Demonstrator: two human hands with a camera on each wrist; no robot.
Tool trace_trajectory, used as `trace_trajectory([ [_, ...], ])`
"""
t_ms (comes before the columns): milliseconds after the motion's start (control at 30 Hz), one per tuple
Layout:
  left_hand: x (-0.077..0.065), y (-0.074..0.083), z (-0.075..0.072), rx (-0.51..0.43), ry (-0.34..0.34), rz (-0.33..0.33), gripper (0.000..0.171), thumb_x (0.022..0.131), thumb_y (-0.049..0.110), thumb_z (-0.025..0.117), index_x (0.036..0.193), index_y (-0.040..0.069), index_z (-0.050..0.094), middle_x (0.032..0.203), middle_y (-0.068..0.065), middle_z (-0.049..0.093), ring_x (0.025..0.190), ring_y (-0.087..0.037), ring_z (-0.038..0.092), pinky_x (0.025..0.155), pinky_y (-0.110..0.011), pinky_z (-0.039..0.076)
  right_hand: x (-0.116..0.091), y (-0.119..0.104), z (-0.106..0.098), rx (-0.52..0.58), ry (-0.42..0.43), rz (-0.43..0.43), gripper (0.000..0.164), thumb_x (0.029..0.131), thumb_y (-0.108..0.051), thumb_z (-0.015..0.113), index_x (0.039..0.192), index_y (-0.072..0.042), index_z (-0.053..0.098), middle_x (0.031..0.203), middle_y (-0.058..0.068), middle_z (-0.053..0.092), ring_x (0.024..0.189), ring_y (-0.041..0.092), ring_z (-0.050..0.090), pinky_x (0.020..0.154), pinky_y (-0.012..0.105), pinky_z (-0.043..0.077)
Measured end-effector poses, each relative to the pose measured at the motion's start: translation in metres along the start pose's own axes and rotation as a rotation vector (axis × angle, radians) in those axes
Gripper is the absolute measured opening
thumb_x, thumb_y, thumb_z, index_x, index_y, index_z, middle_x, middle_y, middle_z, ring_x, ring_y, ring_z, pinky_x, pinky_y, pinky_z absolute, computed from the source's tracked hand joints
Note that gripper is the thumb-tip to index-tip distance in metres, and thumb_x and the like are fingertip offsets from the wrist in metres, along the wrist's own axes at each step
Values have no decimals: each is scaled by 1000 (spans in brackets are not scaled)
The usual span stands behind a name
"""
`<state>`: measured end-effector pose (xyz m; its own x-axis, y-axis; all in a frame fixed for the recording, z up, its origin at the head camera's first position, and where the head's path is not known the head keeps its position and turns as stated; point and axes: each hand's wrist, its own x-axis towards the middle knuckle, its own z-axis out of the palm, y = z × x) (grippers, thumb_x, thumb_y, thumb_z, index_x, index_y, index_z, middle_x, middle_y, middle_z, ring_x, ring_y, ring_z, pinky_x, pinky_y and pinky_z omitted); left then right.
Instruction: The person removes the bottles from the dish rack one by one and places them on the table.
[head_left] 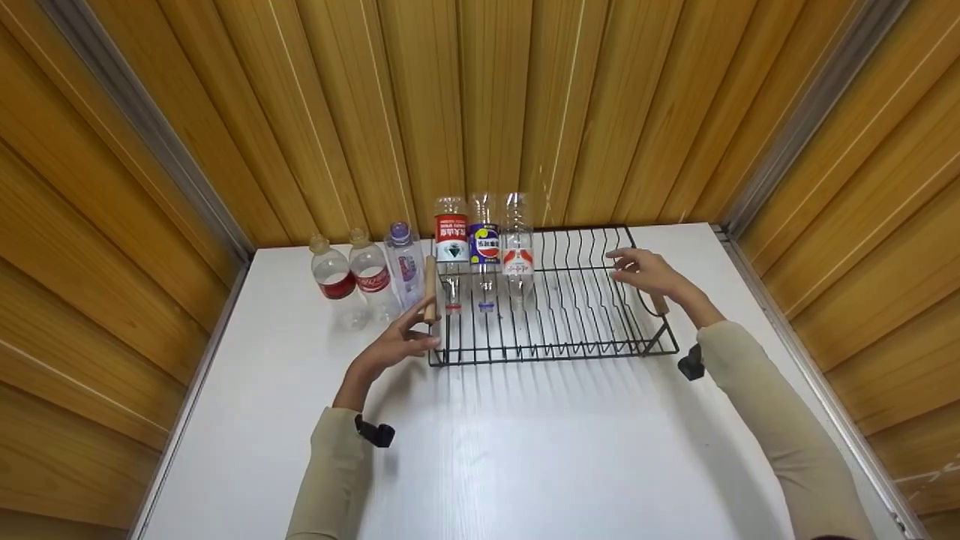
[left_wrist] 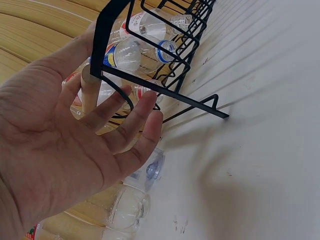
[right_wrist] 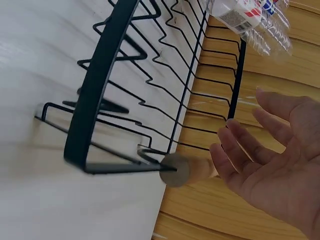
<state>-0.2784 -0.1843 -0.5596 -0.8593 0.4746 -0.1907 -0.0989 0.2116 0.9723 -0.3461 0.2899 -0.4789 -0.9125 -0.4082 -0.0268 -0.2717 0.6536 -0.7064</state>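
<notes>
The left hand [head_left: 390, 346] holds nothing firmly, its palm open and fingers loosely bent around the left wooden handle [head_left: 430, 281], which sits between thumb and forefinger; whether the skin touches the wood I cannot tell. The right hand [head_left: 651, 274] is wide and empty, fingers relaxed, just beside the right wooden handle [right_wrist: 182, 170]. Between the hands, the black wire rack [right_wrist: 97, 85] stands on the white table [head_left: 480, 457], near the back wall. Its left part carries three bottles, neck ends toward the person: a red-labelled bottle [head_left: 451, 236], a blue-and-yellow-labelled bottle [head_left: 484, 244] and a white-and-red-labelled bottle [head_left: 517, 259]. Left of the rack, on the table, stand a purple-capped bottle [head_left: 407, 270] and two clear bottles [head_left: 373, 277] with red labels. Wood-patterned panels [head_left: 495, 97] rise behind and at both sides.
</notes>
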Motion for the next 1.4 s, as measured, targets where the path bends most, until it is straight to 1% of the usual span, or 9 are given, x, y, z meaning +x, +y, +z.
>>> trace_trajectory([
  [133, -6, 12, 0, 20, -36, 4, 91, 87, 23, 70, 154, 19, 9, 152, -24, 22, 119, -32, 52, 96, -57, 44, 16, -5, 13, -9, -39, -54, 44, 95, -14, 58, 133, 7, 48, 119, 33, 56, 111, 48, 54, 94, 57, 44],
  [333, -5, 9, 0, 12, -19, 26, 87, 88, 18, 68, 154, 18, 10, 149, -26, 26, 110, -27, 58, 83, -38, 53, 40, -15, 29, 3, -79, -69, 42, 93, -12, 59, 130, 7, 50, 118, 32, 58, 110, 47, 55, 91, 55, 47],
  [533, 5, -13, -1, -8, 37, 24, 86, 87, 20, 69, 153, 29, 15, 151, -21, 24, 115, -31, 55, 93, -56, 46, 62, -25, 45, 74, -118, -23, 46, 94, -14, 59, 134, 6, 46, 120, 32, 56, 107, 42, 58, 81, 41, 54],
  [667, 5, -16, 0, 20, 66, 10, 86, 84, 31, 72, 151, 37, 18, 151, -17, 27, 117, -32, 54, 94, -56, 46, 72, -32, 57, 197, -177, 53, 56, 95, -17, 57, 142, 4, 35, 127, 32, 50, 115, 46, 51, 89, 46, 52],
  [767, 6, -16, 2, 36, 78, 17, 85, 82, 36, 74, 149, 42, 21, 149, -14, 30, 116, -33, 54, 92, -53, 48, 78, -36, 67, 288, -228, 94, 66, 96, -16, 56, 148, 2, 20, 134, 34, 42, 123, 52, 41, 100, 56, 42],
  [867, 6, -17, 2, 43, 84, 25, 83, 82, 35, 73, 147, 45, 23, 149, -12, 31, 117, -32, 54, 91, -50, 50, 83, -39, 77, 350, -265, 140, 78, 96, -15, 56, 151, -2, 3, 140, 36, 32, 127, 53, 37, 105, 60, 33],
  [1100, 5, -15, 2, 6, 52, -2, 84, 86, 28, 70, 151, 37, 17, 153, -15, 24, 121, -33, 50, 95, -56, 45, 90, -49, 91, 376, -302, 218, 100, 93, -13, 60, 146, -6, -24, 146, 37, 24, 127, 49, 39, 105, 58, 34],
  [1300, -5, 6, 1, 5, -14, -6, 89, 86, 25, 70, 154, 25, 11, 153, -23, 19, 118, -31, 53, 96, -56, 45, 94, -60, 92, 416, -299, 279, 109, 89, -11, 64, 144, -11, -31, 141, 34, 30, 127, 49, 39, 106, 56, 34],
  [1400, -7, 11, 1, -1, -20, -11, 89, 86, 26, 70, 154, 26, 12, 153, -23, 19, 116, -29, 54, 97, -58, 43, 96, -65, 91, 442, -286, 304, 111, 88, -9, 65, 144, -11, -31, 137, 33, 33, 127, 50, 37, 107, 57, 33],
])
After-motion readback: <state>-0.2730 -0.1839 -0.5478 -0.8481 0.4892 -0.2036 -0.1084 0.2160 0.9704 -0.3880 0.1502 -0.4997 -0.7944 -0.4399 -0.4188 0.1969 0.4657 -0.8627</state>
